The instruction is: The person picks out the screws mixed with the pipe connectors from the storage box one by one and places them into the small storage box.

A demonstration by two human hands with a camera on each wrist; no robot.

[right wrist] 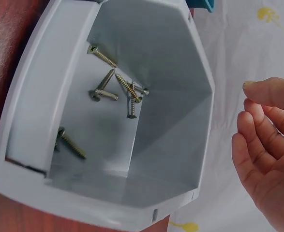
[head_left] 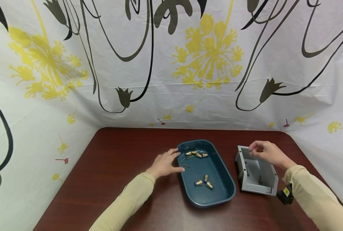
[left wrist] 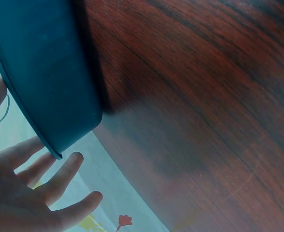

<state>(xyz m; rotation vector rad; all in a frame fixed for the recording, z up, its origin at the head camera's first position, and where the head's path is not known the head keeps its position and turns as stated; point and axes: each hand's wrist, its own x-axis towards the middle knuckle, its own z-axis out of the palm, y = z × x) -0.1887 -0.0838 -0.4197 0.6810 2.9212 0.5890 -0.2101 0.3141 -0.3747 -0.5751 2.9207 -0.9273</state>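
Observation:
My left hand (head_left: 166, 163) rests at the left rim of a blue tray (head_left: 212, 166), fingers spread and straight. In the left wrist view, its fingertips stand around the rim of the tray's outer wall (left wrist: 45, 72). Inside the tray lie several brass fittings (head_left: 198, 183) and a few thin screws (head_left: 186, 165). My right hand (head_left: 265, 153) hovers over the far end of a grey bin (head_left: 259, 189), fingers loosely curled and thumb close to the index finger. Nothing shows between its fingertips. Several screws (right wrist: 103, 55) lie loose on the bin's floor in the right wrist view.
The tray and the bin stand side by side with a narrow gap, on a dark red-brown wooden table (head_left: 125, 154). A patterned white cloth (head_left: 160, 70) hangs behind the table and along its sides. A black device (head_left: 285, 194) is worn at the right wrist.

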